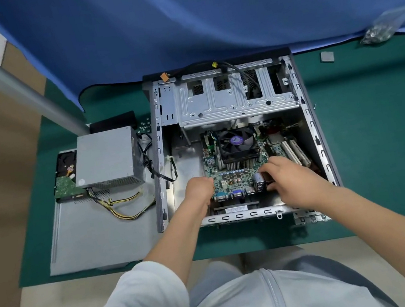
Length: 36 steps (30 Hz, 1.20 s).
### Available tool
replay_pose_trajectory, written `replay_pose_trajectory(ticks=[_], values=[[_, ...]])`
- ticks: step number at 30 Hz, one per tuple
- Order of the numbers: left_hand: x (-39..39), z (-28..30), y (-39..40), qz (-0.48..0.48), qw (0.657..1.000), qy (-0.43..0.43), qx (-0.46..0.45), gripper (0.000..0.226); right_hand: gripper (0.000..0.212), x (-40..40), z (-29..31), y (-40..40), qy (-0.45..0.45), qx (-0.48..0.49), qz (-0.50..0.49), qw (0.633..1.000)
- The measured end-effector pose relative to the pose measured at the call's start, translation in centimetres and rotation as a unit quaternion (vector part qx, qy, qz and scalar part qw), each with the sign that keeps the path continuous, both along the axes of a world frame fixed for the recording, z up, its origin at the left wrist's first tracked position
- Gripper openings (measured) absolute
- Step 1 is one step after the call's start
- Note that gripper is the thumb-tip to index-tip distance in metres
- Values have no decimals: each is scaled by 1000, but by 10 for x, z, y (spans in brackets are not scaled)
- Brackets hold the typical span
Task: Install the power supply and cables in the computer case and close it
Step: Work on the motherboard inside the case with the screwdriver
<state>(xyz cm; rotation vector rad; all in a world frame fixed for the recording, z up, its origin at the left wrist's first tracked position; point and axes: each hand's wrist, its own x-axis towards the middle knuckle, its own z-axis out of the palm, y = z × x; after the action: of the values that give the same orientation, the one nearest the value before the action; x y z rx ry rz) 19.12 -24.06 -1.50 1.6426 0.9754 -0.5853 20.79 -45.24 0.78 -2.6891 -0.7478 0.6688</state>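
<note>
Power supply (108, 160) sits outside, left of the open case (309, 118), while our left hand (200, 190) and right hand (291, 178) curl onto the motherboard's (235, 178) near edge; forcing it risks flexing.

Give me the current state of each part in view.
Computer case: open, on its side.
Power supply: outside case, on side panel.
Side panel: off, flat on mat.
Motherboard: inside case, gripped by hands.
Left hand: gripping motherboard edge.
Right hand: gripping motherboard edge.
</note>
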Motion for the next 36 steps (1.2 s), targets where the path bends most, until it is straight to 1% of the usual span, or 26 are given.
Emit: replay_pose_trajectory(ticks=[4, 7, 10, 11, 12, 13, 15, 18, 20, 21, 22, 25, 28, 30, 32, 34, 36], values=[[10, 0, 1, 11, 1000, -2, 5, 32, 47, 9, -8, 6, 10, 3, -14, 1000], [13, -1, 3, -20, 999, 26, 6, 35, 42, 17, -18, 14, 44, -11, -25, 999], [11, -1, 7, -93, 994, 55, 30, 35, 36, 20, -30, 18, 87, -42, -21, 995], [9, 1, 9, -133, 989, 53, 44, 35, 35, 21, -35, 19, 96, -52, -16, 994], [6, 3, 12, -194, 978, 36, 72, 35, 35, 21, -38, 18, 102, -58, -12, 993], [3, 4, 17, -266, 958, 11, 111, 36, 35, 22, -41, 18, 105, -61, -8, 993], [-4, 7, 32, -398, 891, -66, 208, 38, 37, 24, -46, 15, 106, -58, -6, 993], [-14, 16, 53, -508, 791, -194, 279, 32, 40, 27, -50, 13, 101, -43, -16, 994], [-18, 19, 62, -587, 685, -253, 348, 32, 39, 27, -51, 13, 96, -45, -14, 994], [-18, 18, 65, -613, 644, -268, 371, 32, 40, 27, -52, 12, 98, -46, -16, 994], [-17, 18, 67, -621, 631, -265, 383, 32, 42, 27, -52, 12, 102, -45, -21, 994], [-14, 17, 65, -613, 632, -247, 404, 35, 43, 27, -51, 12, 93, -46, -28, 994], [-15, 13, 63, -614, 628, -239, 415, 35, 43, 23, -51, 12, 66, -82, -13, 994], [-15, 12, 63, -628, 613, -228, 421, 35, 45, 22, -49, 13, 70, -118, 12, 990], [-15, 13, 64, -638, 604, -219, 424, 35, 40, 25, -46, 14, 63, -139, 34, 988], [-15, 14, 62, -638, 599, -222, 430, 33, 36, 28, -43, 13, 40, -147, 57, 987], [-14, 15, 54, -660, 580, -210, 428, 29, 37, 28, -40, 10, 16, -139, 62, 988]])
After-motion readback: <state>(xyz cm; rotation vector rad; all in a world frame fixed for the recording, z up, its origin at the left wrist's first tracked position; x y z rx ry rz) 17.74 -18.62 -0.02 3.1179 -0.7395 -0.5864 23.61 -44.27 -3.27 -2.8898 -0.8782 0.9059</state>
